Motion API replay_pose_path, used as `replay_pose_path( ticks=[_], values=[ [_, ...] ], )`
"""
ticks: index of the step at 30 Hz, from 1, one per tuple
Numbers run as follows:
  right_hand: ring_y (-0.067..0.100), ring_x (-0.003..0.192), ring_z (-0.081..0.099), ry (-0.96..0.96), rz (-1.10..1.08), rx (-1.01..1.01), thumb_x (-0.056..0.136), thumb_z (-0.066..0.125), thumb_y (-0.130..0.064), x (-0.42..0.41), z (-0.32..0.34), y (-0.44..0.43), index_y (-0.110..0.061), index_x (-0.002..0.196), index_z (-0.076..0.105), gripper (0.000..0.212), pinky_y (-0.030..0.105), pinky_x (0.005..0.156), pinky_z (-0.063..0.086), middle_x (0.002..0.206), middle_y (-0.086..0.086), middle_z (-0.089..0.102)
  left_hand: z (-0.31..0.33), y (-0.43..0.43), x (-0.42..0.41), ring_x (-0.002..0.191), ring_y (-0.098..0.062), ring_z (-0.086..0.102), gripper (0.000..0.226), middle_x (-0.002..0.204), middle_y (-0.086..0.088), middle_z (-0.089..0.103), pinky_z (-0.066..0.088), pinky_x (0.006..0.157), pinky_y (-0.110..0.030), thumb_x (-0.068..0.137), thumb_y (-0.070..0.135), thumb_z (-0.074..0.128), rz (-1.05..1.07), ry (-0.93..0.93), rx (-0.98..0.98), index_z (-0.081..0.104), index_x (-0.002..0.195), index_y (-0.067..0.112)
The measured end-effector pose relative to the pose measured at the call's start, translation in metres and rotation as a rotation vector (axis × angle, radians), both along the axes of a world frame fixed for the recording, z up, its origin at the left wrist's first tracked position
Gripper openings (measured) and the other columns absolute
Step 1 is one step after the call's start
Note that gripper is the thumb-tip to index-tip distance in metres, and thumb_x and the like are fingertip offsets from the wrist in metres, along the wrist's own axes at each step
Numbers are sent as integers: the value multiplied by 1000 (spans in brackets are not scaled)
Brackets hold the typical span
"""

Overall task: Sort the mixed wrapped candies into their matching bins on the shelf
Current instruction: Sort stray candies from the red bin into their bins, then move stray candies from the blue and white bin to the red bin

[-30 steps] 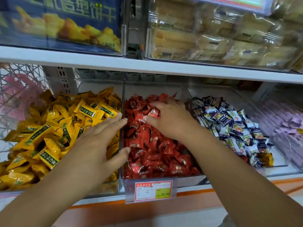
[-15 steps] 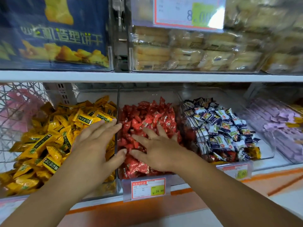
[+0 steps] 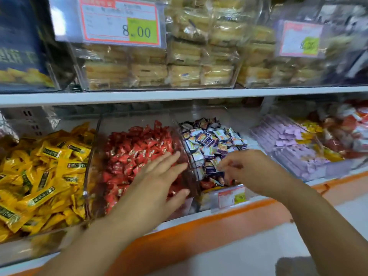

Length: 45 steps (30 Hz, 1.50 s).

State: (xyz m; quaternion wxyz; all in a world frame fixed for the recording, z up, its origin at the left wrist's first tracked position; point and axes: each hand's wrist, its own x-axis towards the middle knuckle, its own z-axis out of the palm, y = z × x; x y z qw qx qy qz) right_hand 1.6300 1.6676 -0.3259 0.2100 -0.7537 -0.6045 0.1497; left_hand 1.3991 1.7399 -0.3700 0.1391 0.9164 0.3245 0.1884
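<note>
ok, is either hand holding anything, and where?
Left hand: nothing, fingers straight over the red candies. Right hand: fingers curled down in the blue-white candies, too blurred to tell any hold.

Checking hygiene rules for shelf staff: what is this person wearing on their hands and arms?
Nothing that shows. The left hand and right hand are bare, without gloves, rings, watch or bracelet, and no sleeve is in view on either arm.

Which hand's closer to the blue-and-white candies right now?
Right. The right hand is over the front of the blue-and-white candies, fingers curled; the left hand is spread over the red candies in the neighbouring bin.
</note>
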Motion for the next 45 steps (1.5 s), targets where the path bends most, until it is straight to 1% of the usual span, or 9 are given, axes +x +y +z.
replay_pose_path(
  ticks=[6, 11, 20, 24, 27, 30, 32, 37, 45],
  values=[
    [0, 76, 54, -177, 136, -82, 99, 51, -24, -6, -24, -6, -30, 114, 69, 25, 6, 61, 37, 100, -15, 68, -1, 4, 16, 143, 3, 5, 74, 156, 28, -1, 9, 114, -19, 89, 62, 44, 23, -35, -25, 7, 150, 45],
    [25, 89, 56, -81, 184, -145, 96, 54, -41, -20, -26, 6, -17, 101, 73, 31, 41, 79, 48, 92, 10, 60, -5, 6, 21, 143, 5, 3, 79, 154, 29, -4, 8, 115, -19, 87, 62, 49, -7, -22, -45, 3, 150, 46],
    [18, 79, 61, 89, 126, -192, 92, 62, -33, -24, -16, 8, -23, 97, 74, 16, 23, 67, 48, 89, -2, 60, 3, 3, 9, 135, 13, 2, 84, 145, 36, -1, 5, 108, -11, 89, 56, 54, 10, -6, -153, -3, 151, 43],
    [26, 86, 67, 166, 41, -105, 89, 63, -44, -13, -4, -1, -43, 83, 72, 11, 43, 79, 54, 87, -9, 72, 5, -1, -2, 143, 3, 3, 72, 156, 26, 1, 5, 109, -13, 91, 58, 48, -20, 108, -148, 13, 151, 41],
    [6, 62, 62, 103, -25, 98, 91, 58, -45, -17, 9, 2, -32, 77, 72, 23, 26, 60, 50, 69, -11, 69, 9, -8, -8, 144, -1, 8, 64, 157, 23, 9, 7, 112, -16, 92, 58, 47, -66, 152, -138, 24, 149, 40],
    [-7, 79, 60, 332, 38, 247, 94, 51, -45, -43, 18, 17, -29, 113, 67, 29, 11, 71, 44, 93, -14, 68, 12, -15, -8, 138, 0, 22, 57, 151, 20, 28, 11, 105, -8, 93, 54, 49, -120, 148, -117, 36, 146, 37],
    [-3, 88, 62, 435, 91, 133, 96, 48, -44, -50, 16, 25, -32, 128, 56, 35, 23, 81, 52, 103, -13, 67, 12, -19, -7, 130, -1, 34, 52, 142, 19, 42, 19, 103, -8, 92, 53, 52, -147, 134, -110, 44, 140, 36],
    [16, 70, 65, 31, -37, -104, 97, 54, -29, -9, 21, 4, -26, 74, 66, 26, 23, 63, 50, 72, -7, 68, 13, -26, -9, 120, 9, 36, 54, 135, 29, 42, 19, 89, 5, 90, 56, 52, -145, 70, -169, 41, 141, 42],
    [15, 96, 63, -122, -114, -205, 92, 61, -31, 0, -22, 0, -28, 114, 67, 23, 31, 84, 52, 108, -5, 69, 3, -19, -8, 113, 11, 47, 42, 128, 29, 52, 30, 87, 3, 92, 46, 57, -99, 23, -238, 48, 133, 48]
  ],
)
